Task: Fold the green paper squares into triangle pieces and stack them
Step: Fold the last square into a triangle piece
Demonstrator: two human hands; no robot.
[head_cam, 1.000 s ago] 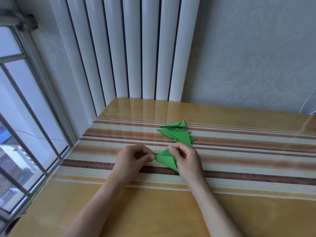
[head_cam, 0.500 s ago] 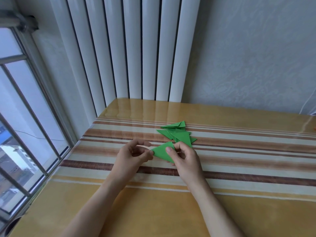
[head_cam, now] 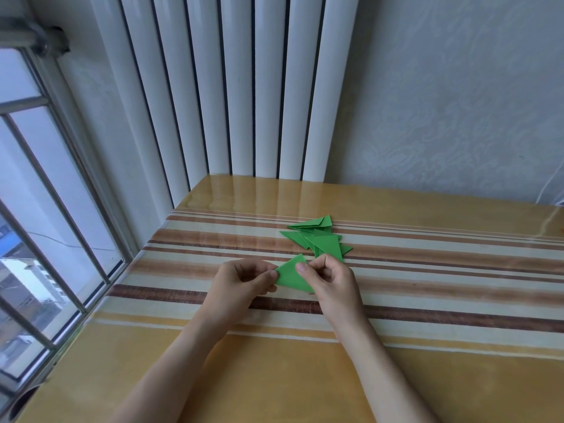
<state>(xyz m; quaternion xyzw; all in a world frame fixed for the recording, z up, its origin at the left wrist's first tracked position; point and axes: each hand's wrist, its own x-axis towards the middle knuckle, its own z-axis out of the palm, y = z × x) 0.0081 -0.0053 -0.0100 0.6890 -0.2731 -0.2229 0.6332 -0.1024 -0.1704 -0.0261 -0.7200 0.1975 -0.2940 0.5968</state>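
Right now we hold a green folded triangle [head_cam: 290, 276] between both hands, lifted a little above the desk [head_cam: 274, 377], over its striped middle band and nearer the left edge than the right. Our left hand [head_cam: 241, 285] pinches the triangle's left corner between thumb and curled fingers. Our right hand [head_cam: 332, 282] grips the right side, the thumb pressed flat on the green face and the other fingers curled behind it. Just beyond our right hand, toward the desk's far edge, lies the pile of folded green triangles [head_cam: 317, 239], loosely overlapped and fanned rather than squared up, resting on the brown and cream stripes. Behind the desk's far edge stands a white ribbed radiator [head_cam: 232, 87] against the wall. Along the desk's left edge runs a barred window [head_cam: 39, 224].
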